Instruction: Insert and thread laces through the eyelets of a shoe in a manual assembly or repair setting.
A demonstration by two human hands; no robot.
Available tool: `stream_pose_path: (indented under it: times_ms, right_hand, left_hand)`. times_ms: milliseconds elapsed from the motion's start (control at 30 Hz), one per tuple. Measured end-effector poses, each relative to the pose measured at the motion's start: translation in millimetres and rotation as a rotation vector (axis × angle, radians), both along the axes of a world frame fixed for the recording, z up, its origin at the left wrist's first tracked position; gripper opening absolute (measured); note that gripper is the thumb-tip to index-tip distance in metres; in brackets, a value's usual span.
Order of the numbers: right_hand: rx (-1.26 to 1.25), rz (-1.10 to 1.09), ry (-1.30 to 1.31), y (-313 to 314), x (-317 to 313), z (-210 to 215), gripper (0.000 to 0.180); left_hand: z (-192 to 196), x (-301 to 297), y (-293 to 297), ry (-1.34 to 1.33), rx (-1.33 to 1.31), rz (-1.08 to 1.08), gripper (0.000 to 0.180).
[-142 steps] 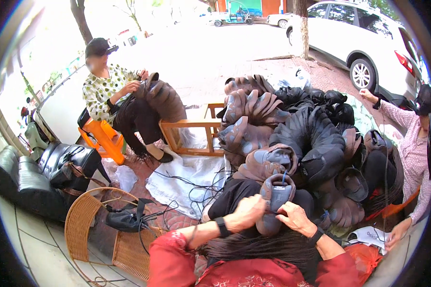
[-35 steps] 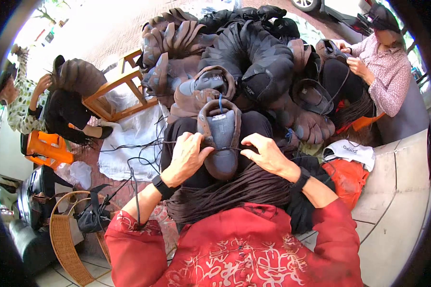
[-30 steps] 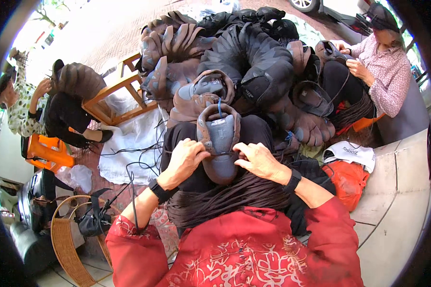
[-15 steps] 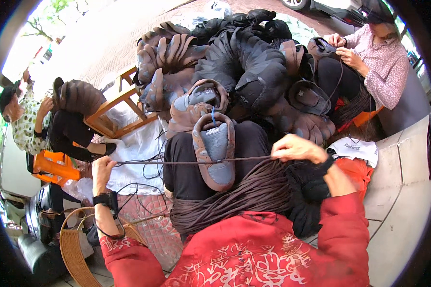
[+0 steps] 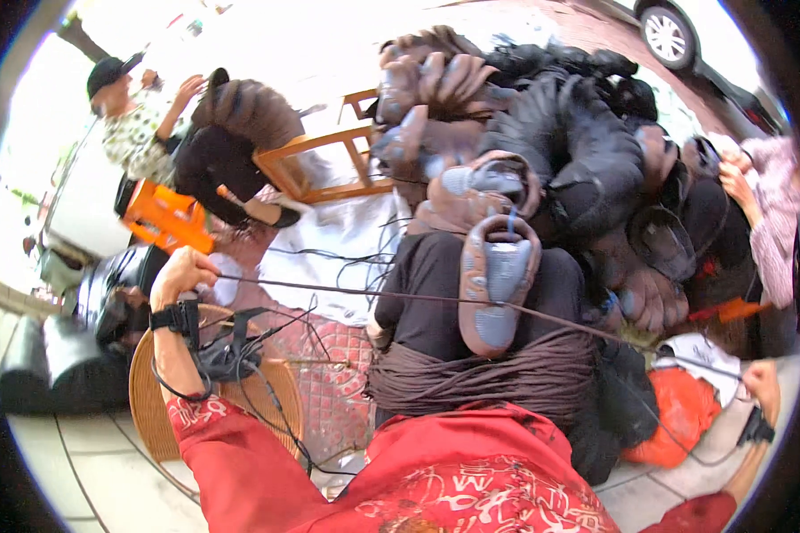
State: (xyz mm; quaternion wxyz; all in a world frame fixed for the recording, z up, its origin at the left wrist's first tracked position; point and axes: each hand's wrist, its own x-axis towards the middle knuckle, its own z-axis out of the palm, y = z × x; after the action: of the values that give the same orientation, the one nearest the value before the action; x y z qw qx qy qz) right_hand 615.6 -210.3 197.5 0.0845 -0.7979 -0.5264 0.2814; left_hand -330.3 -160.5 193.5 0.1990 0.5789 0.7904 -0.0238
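Dark cord [image 5: 436, 298] spans 2 hands [image 5: 180, 272] beyond a script-printed shirt [image 5: 471, 471].

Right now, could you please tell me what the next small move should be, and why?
Probably bring the right hand in toward the shoe: the lace stretches between that hand and the left hand, crossing the shoe once, toward its toe.

Dark lace [image 5: 356, 290] stretched taut across brown-grey shoe [image 5: 500, 280].

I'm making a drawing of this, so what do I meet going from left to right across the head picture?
The person's left hand → wooden frame → brown-and-blue shoe upper on the lap → orange-red plastic bag → the person's right hand.
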Motion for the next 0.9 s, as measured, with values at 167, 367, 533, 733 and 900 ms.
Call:
stream_pose_path:
  times_ms: [167,367,533,733,900]
  right_hand:
    - [-0.016,0.018,-0.060,-26,72,2,0.017]
    - [0.144,0.098,-0.147,-45,114,-22,0.004]
    - [0.783,0.471,-0.899,-84,189,-50,0.028]
    - [0.926,-0.380,-0.752,-53,15,-37,0.029]
    - [1.360,-0.458,0.193,-62,-78,-17,0.025]
  left_hand:
    - [2,-45,-47,0.083,0.233,0.118,0.014]
    - [3,-65,-87,0.421,0.477,0.139,0.016]
    - [-23,-91,-82,0.684,0.748,-0.053,0.014]
    - [0,-84,-89,0.275,0.854,0.601,0.025]
    - [-14,0,-23,-0.461,1.175,0.373,0.030]
